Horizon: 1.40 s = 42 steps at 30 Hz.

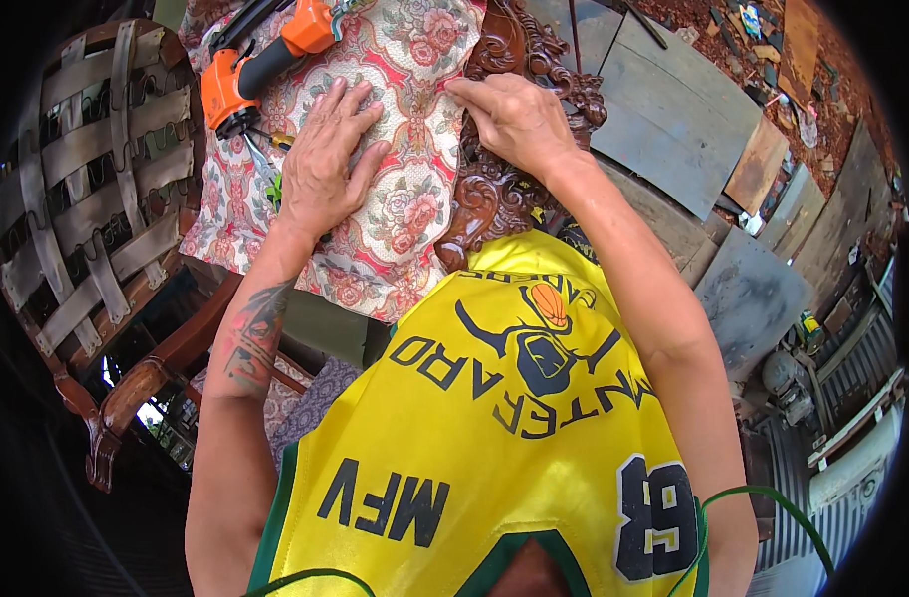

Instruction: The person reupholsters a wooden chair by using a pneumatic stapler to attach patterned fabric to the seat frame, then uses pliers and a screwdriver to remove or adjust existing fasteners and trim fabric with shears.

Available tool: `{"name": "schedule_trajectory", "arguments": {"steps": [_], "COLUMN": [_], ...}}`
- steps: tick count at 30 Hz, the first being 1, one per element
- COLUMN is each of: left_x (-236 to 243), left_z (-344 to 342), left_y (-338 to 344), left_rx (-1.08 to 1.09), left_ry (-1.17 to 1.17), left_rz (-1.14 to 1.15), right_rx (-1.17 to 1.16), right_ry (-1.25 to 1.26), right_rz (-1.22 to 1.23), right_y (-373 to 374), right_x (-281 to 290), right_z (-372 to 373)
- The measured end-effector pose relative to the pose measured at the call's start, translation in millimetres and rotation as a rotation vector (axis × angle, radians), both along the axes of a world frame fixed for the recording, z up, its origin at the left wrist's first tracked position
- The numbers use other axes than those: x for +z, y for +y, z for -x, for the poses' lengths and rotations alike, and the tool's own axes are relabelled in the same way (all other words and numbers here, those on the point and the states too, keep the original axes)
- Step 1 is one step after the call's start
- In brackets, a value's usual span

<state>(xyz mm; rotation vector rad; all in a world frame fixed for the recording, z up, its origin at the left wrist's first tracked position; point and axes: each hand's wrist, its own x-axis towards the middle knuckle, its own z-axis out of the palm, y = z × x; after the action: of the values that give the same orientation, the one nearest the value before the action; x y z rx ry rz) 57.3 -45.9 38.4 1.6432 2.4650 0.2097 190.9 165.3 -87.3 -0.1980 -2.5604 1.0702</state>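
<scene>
Head view, floral fabric: the patterned cloth (414,214) lies at the far middle, spread up to the left side of a carved wooden frame (489,204); what bears it from below is mostly hidden.
Fabric weight and feel: probably light for its spread, soft and bendable, with a textured weave that should not be slippery; likely to wrinkle rather than break.
Fabric hold: best pinched along its right edge, with a flat palm steadying the middle.
Carved frame: glossy brown wood, likely hard and stiff; its raised scrolls look the part most easily chipped.
Left hand (325,164): palm down on the fabric, fingers spread and pointing far, thumb angled right; the grip is wide and holds nothing.
Right hand (519,117): reaches over the carved frame, wrist bent left, knuckles up; the grip is narrow, looking closed on the fabric's right edge, though the thumb is largely hidden.
Forearms: both come from the near side, one along each side of the yellow shirt (414,438), converging toward the cloth.
Left of the hands: an orange and black tool (265,68) rests on the fabric's far left; beyond it stands a webbed chair back (106,164).
</scene>
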Motion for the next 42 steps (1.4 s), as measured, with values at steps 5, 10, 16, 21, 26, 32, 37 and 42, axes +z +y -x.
{"name": "schedule_trajectory", "arguments": {"steps": [5, 10, 16, 21, 26, 32, 37, 42], "left_x": [-0.8, -1.7, -1.1, -0.7, -1.2, -0.5, -2.9, -2.4], "left_z": [-0.7, -0.2, -0.4, -0.9, 0.0, 1.2, 0.8, -0.1], "left_y": [-0.6, 0.7, 1.0, 0.8, 1.5, 2.4, 0.1, -2.0], "left_rx": [0.016, 0.013, 0.015, 0.025, 0.028, 0.029, 0.036, 0.035], "left_ry": [0.007, -0.007, 0.007, 0.008, -0.001, 0.0, -0.024, -0.017], "left_rz": [-0.013, -0.006, 0.006, 0.005, -0.006, -0.018, -0.052, -0.057], "right_rx": [-0.329, -0.499, -0.538, -0.572, -0.701, -0.625, -0.568, -0.551], "right_ry": [0.146, 0.103, -0.035, -0.157, -0.078, -0.059, -0.102, -0.177], "right_rz": [0.315, 0.462, 0.49, 0.549, 0.658, 0.696, 0.69, 0.735], "right_y": [22.3, 43.6, 50.1, 60.7, 71.2, 64.6, 56.4, 54.6], "right_x": [6.6, -0.6, -2.3, -7.7, -4.3, -2.5, 0.0, 8.3], "right_z": [-21.7, -57.5, -89.0, -103.0, -101.4, -93.0, -87.0, -84.4]}}
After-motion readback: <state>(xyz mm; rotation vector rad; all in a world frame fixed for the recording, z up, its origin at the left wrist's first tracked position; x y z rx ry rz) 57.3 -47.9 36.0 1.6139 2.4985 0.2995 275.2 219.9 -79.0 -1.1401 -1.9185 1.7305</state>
